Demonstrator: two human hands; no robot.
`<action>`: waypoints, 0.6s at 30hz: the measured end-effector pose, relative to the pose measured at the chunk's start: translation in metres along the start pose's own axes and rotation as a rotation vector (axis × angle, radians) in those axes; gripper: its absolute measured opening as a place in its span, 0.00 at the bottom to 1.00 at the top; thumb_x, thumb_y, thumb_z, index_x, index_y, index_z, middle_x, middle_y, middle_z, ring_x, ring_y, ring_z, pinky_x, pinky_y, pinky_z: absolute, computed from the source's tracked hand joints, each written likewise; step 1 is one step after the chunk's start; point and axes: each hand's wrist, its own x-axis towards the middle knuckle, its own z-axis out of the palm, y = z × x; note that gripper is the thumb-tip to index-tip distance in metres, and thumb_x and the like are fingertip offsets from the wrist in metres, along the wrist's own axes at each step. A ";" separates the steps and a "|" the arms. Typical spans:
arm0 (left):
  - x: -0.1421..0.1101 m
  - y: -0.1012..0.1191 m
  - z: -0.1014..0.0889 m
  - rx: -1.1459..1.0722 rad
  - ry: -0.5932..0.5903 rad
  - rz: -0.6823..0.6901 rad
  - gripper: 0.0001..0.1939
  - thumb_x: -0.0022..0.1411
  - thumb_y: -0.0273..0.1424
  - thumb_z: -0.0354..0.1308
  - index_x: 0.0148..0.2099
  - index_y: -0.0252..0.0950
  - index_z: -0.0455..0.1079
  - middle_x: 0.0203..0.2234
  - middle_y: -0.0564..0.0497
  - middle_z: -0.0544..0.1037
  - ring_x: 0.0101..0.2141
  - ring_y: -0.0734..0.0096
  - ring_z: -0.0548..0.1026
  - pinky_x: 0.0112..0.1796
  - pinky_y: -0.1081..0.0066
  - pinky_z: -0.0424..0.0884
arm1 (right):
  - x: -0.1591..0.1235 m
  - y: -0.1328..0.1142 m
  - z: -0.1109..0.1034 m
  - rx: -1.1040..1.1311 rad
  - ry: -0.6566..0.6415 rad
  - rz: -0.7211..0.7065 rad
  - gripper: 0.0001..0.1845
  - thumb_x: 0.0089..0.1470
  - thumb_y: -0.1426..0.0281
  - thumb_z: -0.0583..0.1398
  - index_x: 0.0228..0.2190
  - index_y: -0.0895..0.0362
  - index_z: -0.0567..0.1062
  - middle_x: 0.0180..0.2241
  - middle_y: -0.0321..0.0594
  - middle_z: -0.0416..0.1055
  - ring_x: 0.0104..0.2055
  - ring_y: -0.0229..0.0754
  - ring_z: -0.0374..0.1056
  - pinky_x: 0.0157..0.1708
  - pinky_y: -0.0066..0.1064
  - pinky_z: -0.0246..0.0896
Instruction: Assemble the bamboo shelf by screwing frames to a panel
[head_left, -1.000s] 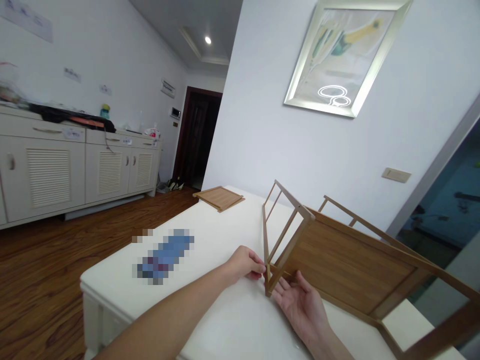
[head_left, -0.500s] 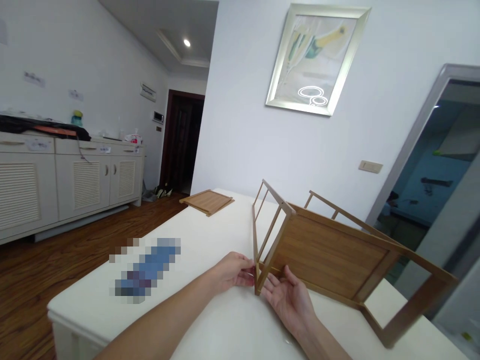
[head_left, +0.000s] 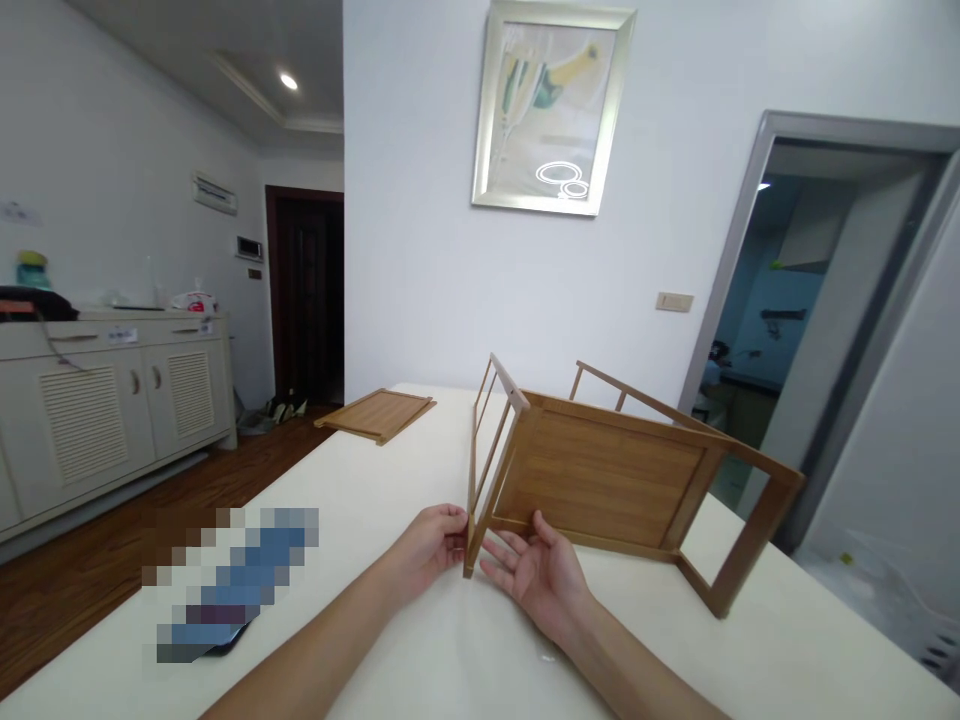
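Note:
A partly assembled wooden shelf rests tilted on the white table, its slatted panel facing me. The narrow ladder-like end frame stands at its left side. My left hand is at the lower corner of that end frame, thumb and fingers pinched together against its outer side. Whatever sits between those fingertips is hidden. On the inner side of the same corner, my right hand lies palm up with fingers spread. Its fingertips are near the frame's bottom and its thumb is up by the panel's lower rail.
Flat wooden panels lie at the table's far left corner. A pixelated blue flat object lies on the left of the white table. Beyond are a white cabinet, a framed picture and a doorway on the right.
The view has turned to the right and levelled, so the whole scene sits further left. Both hands keep their places at the shelf's lower corner.

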 end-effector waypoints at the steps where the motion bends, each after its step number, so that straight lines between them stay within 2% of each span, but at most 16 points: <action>1: -0.001 0.001 0.000 -0.001 0.007 0.003 0.05 0.54 0.23 0.59 0.29 0.32 0.65 0.24 0.48 0.75 0.23 0.76 0.72 0.26 0.75 0.68 | 0.000 0.000 0.000 0.002 0.014 -0.006 0.18 0.59 0.59 0.53 0.43 0.61 0.65 0.39 0.48 0.71 0.40 0.47 0.73 0.38 0.42 0.67; 10: -0.002 0.000 0.000 0.033 0.018 0.009 0.03 0.55 0.20 0.57 0.31 0.31 0.66 0.25 0.48 0.76 0.23 0.76 0.73 0.26 0.75 0.69 | -0.003 0.003 0.002 0.015 0.049 -0.022 0.20 0.59 0.56 0.51 0.38 0.61 0.67 0.32 0.40 0.69 0.29 0.40 0.70 0.29 0.35 0.65; 18: 0.002 -0.006 -0.004 0.043 0.018 0.003 0.04 0.55 0.19 0.57 0.31 0.31 0.67 0.25 0.47 0.76 0.24 0.75 0.74 0.28 0.76 0.72 | -0.004 0.007 0.001 0.006 0.075 -0.012 0.25 0.59 0.53 0.49 0.39 0.64 0.68 0.32 0.42 0.70 0.26 0.38 0.67 0.26 0.31 0.61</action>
